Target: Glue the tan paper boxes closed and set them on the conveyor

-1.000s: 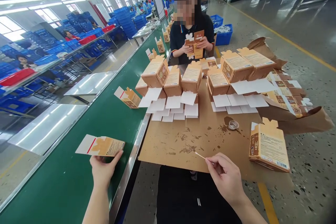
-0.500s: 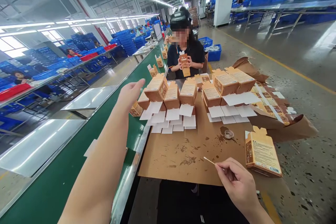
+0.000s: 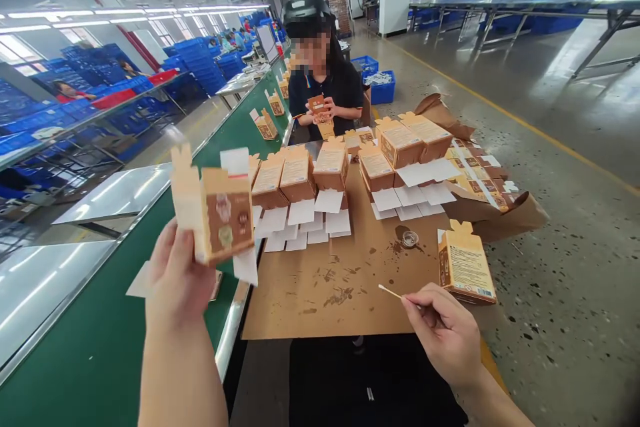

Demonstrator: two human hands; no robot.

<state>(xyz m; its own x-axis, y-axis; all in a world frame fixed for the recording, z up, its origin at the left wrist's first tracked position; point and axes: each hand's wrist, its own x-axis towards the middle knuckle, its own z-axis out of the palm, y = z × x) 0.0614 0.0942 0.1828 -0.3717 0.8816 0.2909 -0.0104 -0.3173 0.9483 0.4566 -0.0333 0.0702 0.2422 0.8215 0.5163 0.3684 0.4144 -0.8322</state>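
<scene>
My left hand [image 3: 183, 270] grips a brown and cream cardboard box [image 3: 227, 217], raised above the green belt [image 3: 115, 320]. White flaps stick out at the box's top and bottom. Between the thumb and fingers of my right hand [image 3: 445, 327] is a cotton swab [image 3: 390, 291], its white tip pointing left over the brown cardboard sheet [image 3: 300, 287]. A small clear dish [image 3: 410, 239] sits on that sheet among wet spots. One more box [image 3: 467, 263] stands at the right. Behind my left hand, another box lies on the belt, mostly hidden apart from its white flap [image 3: 139, 280].
Stacked boxes [image 3: 300, 177] with white flaps line the far side of the sheet, with a second stack [image 3: 400, 147] to the right. Across from me a person [image 3: 325, 73] holds a carton. Flat printed cartons [image 3: 477, 173] lie in torn brown paper. Boxes [image 3: 265, 123] stand along the belt.
My left hand left the box on the near belt, reached forward to the stack and now holds up a box from there. My right hand keeps the swab. The view has shifted.
</scene>
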